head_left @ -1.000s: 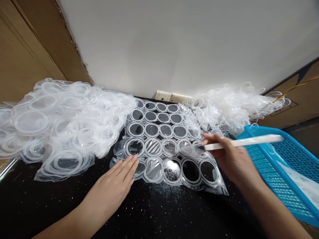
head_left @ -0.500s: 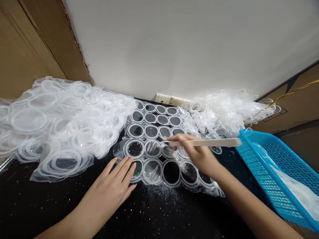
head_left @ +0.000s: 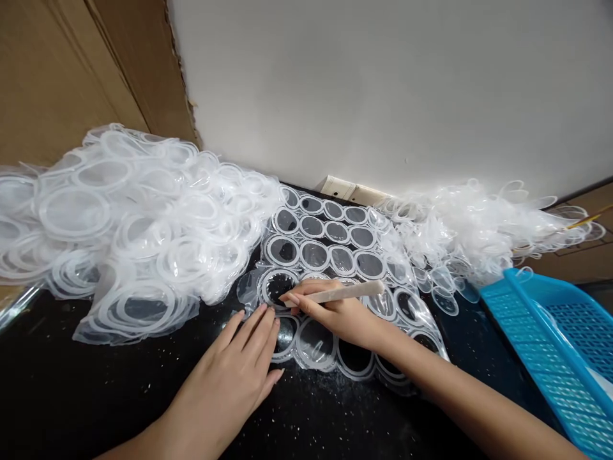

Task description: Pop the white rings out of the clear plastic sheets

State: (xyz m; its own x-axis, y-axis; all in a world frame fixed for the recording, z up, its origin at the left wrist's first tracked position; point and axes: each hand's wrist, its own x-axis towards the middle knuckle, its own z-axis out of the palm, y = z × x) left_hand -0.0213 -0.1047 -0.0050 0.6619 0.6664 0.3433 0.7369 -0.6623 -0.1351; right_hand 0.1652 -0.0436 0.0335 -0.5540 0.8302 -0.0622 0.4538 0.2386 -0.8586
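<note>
A clear plastic sheet with rows of white rings (head_left: pixel 341 260) lies on a black speckled tabletop (head_left: pixel 306 421). My left hand (head_left: pixel 234 370) rests flat near its front left corner, fingers stretched out and fingertips touching the edge of a ring. Just beyond those fingertips, my right hand (head_left: pixel 330 313) grips a flat, pale stick (head_left: pixel 352 292) like a pen. The stick's narrow tip is down at the left-hand ring of the second row from the front. Its broad end points to the right.
A heap of ringed plastic sheets (head_left: pixel 158 217) stands at the left. Loose clear plastic scraps (head_left: pixel 460 223) are piled at the back right, beside a blue basket (head_left: pixel 527 338). Behind are a white wall (head_left: pixel 373 89), a socket strip (head_left: pixel 354 191) and cardboard (head_left: pixel 62 70).
My right hand has moved left with the stick, from the middle of the sheet to the ring by my left fingertips. My left hand stays at the corner. The view has shifted slightly.
</note>
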